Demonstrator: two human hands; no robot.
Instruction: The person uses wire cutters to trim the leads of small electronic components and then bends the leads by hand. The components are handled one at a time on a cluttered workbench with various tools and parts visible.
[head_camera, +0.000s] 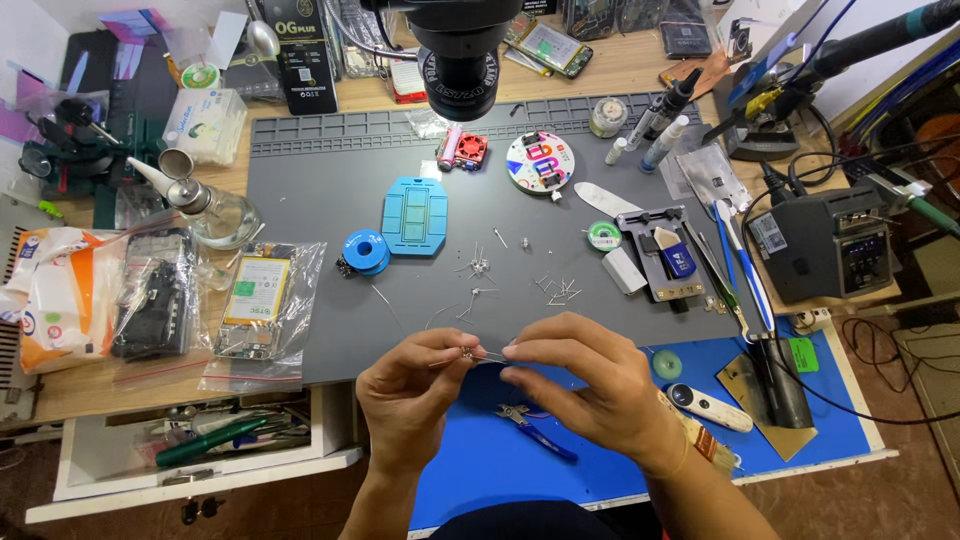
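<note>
Left hand (410, 385) and right hand (590, 385) pinch a small silvery wire-legged component (468, 353) between fingertips above the grey silicone mat's (330, 200) near edge, steadying it for close handling.

Two bare hands in view, left hand (408, 392) and right hand (590, 385), both with forearms uncovered to the frame edge; no sleeves, no gloves. Thin band (683, 462) circles the right wrist, pale yellowish, narrow as a cord. Nails short and unpainted; no rings or watch seen on either hand.
</note>
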